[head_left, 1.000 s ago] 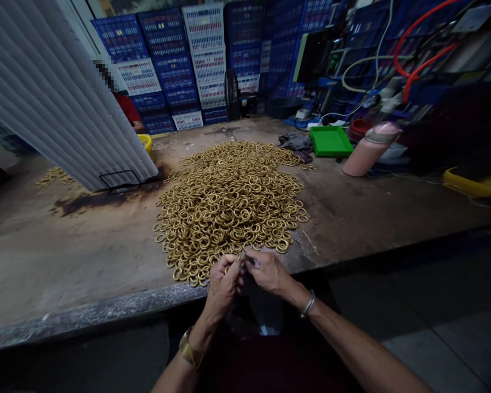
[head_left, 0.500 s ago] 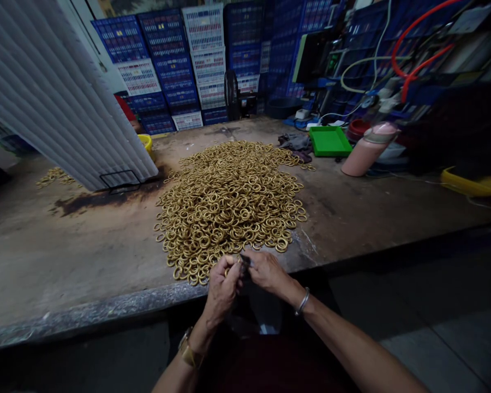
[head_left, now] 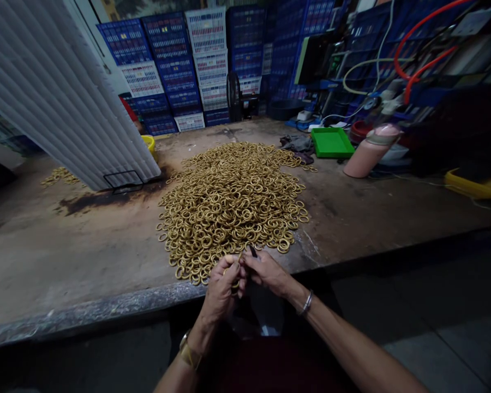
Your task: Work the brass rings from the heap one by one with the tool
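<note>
The left hand (head_left: pixel 221 282) is gripping golden metal rings (head_left: pixel 236 284), the right hand (head_left: pixel 267 271) a dark tool (head_left: pixel 253 251), by the silvery table edge (head_left: pixel 106 310); a ring heap (head_left: pixel 233 204) is blocking ahead, a ribbed grey panel (head_left: pixel 82 98) standing left, brown tabletop (head_left: pixel 364 218) stretching right.

Massive heap of gold-coloured rings (head_left: pixel 233 202) on the worktop (head_left: pixel 372 218), and at its near edge my left hand (head_left: pixel 219 286) pinches at least one ring (head_left: pixel 236 284) while my right hand (head_left: pixel 270 273) grips some small dark thing (head_left: pixel 253 251). Green tray (head_left: pixel 332 143) and pink bottle (head_left: pixel 365 158) sit beyond, rightward.
</note>
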Demonstrator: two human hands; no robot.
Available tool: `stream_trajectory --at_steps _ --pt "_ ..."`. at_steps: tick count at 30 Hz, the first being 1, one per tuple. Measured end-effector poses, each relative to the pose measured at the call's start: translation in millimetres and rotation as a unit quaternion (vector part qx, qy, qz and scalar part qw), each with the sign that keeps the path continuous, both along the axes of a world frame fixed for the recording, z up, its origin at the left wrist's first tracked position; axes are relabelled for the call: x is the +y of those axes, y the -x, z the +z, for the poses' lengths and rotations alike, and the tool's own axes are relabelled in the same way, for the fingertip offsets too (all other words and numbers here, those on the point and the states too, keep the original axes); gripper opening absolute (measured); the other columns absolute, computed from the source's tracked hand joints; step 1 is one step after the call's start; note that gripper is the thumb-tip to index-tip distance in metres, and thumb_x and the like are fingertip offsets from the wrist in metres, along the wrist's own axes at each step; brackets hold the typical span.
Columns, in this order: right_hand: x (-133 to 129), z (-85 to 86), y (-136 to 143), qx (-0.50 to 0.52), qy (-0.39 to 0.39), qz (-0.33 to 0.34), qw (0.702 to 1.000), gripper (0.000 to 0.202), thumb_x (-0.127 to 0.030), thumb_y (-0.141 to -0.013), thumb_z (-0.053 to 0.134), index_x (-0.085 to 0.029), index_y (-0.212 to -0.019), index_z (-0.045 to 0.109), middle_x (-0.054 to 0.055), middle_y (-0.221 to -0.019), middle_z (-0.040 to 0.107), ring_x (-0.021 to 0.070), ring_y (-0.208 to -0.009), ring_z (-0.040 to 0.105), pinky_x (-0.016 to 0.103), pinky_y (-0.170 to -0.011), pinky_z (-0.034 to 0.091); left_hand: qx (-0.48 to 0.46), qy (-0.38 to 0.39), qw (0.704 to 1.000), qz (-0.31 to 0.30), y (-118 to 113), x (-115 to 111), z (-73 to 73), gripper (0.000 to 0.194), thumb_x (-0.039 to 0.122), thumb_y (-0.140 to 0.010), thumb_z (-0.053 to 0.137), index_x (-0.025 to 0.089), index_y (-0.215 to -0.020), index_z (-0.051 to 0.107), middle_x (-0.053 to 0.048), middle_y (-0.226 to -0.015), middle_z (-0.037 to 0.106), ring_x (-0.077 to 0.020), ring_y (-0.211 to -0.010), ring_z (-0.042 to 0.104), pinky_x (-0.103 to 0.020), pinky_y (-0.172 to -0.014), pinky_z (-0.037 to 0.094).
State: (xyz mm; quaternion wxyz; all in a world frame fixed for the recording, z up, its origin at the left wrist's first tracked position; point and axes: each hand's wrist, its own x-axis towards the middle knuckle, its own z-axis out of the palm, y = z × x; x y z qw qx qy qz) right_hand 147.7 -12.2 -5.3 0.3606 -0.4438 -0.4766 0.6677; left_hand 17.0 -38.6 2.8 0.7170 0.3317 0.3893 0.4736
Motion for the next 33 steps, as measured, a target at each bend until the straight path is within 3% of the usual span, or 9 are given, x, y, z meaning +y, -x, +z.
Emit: stream_trajectory --at_steps 4,7,10,13,16,20,27,29,33 --pt "3 -7.3 -2 -0.046 -0.036 -0.056 0.997 0.023 -0.04 -0.071 0.054 -0.017 -0.069 0.05 -0.005 -0.054 0.046 0.0058 -0.043 0.033 0.019 -0.04 0.026 -0.015 0.028 0.999 0.015 -1 1 -2.7 0.033 0.045 -0.07 0.062 0.017 -0.083 0.05 0.003 -0.067 0.052 -0.004 -0.045 0.044 -0.015 -0.038 0.03" --pt "5 -5.6 -3 -0.112 -0.118 -0.098 0.982 0.016 -0.033 -0.071 0.053 -0.018 -0.066 0.051 -0.005 -0.056 0.045 0.0076 -0.05 0.038 0.02 -0.047 0.032 -0.009 0.059 0.997 0.051 -1 2 -7.5 0.034 0.047 -0.07 0.061 0.017 -0.078 0.048 0.003 -0.065 0.052 -0.0038 -0.044 0.044 -0.014 -0.038 0.028" --pt "4 0.5 -3 -0.162 -0.204 -0.092 0.961 0.012 -0.028 -0.072 0.052 -0.018 -0.064 0.052 -0.004 -0.06 0.047 0.0094 -0.059 0.042 0.021 -0.056 0.035 0.012 0.072 0.995 0.072 -1 4 -10.9 0.036 0.047 -0.067 0.064 0.016 -0.072 0.045 0.004 -0.064 0.053 -0.0035 -0.045 0.044 -0.014 -0.038 0.028" --pt "1 3.8 -4 -0.179 -0.232 -0.066 0.954 0.013 -0.028 -0.075 0.051 -0.018 -0.067 0.054 -0.004 -0.061 0.048 0.0097 -0.059 0.042 0.021 -0.057 0.035 0.02 0.07 0.994 0.079 -1 5 -10.6 0.037 0.046 -0.065 0.066 0.017 -0.076 0.046 0.004 -0.065 0.053 -0.0037 -0.045 0.045 -0.014 -0.039 0.028" --pt "0 2.7 -5 -0.172 -0.236 -0.05 0.955 0.013 -0.028 -0.077 0.05 -0.018 -0.07 0.055 -0.003 -0.063 0.049 0.0099 -0.06 0.043 0.021 -0.057 0.035 0.012 0.069 0.995 0.066 0 4 -9.0 0.039 0.043 -0.065 0.067 0.018 -0.088 0.049 0.004 -0.065 0.053 -0.0044 -0.044 0.045 -0.014 -0.038 0.029" --pt "0 2.1 -4 -0.164 -0.22 -0.057 0.96 0.013 -0.028 -0.076 0.051 -0.018 -0.07 0.055 -0.002 -0.064 0.051 0.0101 -0.062 0.045 0.021 -0.059 0.037 0.02 0.053 0.997 0.056 -1 2 -8.8 0.033 0.041 -0.067 0.065 0.018 -0.085 0.052 0.005 -0.063 0.053 -0.0037 -0.043 0.044 -0.014 -0.038 0.029" --pt "0 -5.5 -1 -0.1 -0.08 -0.06 0.99 0.027 -0.042 -0.079 0.045 -0.019 -0.066 0.046 -0.006 -0.049 0.043 0.0064 -0.04 0.034 0.019 -0.04 0.028 0.193 -0.066 0.977 0.068 -4 0 -5.7 0.025 0.041 -0.075 0.056 0.015 -0.078 0.056 0.003 -0.058 0.053 -0.0049 -0.045 0.043 -0.015 -0.041 0.033" --pt "2 -6.8 -1 -0.103 -0.069 -0.067 0.99 0.026 -0.043 -0.078 0.047 -0.019 -0.066 0.046 -0.006 -0.049 0.043 0.0062 -0.039 0.033 0.019 -0.039 0.026 0.171 -0.042 0.983 0.043 -3 -1 -5.8 0.027 0.042 -0.076 0.055 0.016 -0.08 0.054 0.003 -0.061 0.054 -0.0048 -0.045 0.043 -0.015 -0.04 0.032" --pt "5 -2.1 0 -0.139 -0.123 -0.098 0.978 0.02 -0.035 -0.071 0.053 -0.017 -0.062 0.05 -0.005 -0.053 0.044 0.0071 -0.048 0.037 0.02 -0.047 0.031 0.126 0.024 0.992 0.003 -3 -1 -7.2 0.03 0.046 -0.075 0.054 0.017 -0.079 0.05 0.004 -0.061 0.051 -0.0041 -0.042 0.042 -0.014 -0.037 0.029"
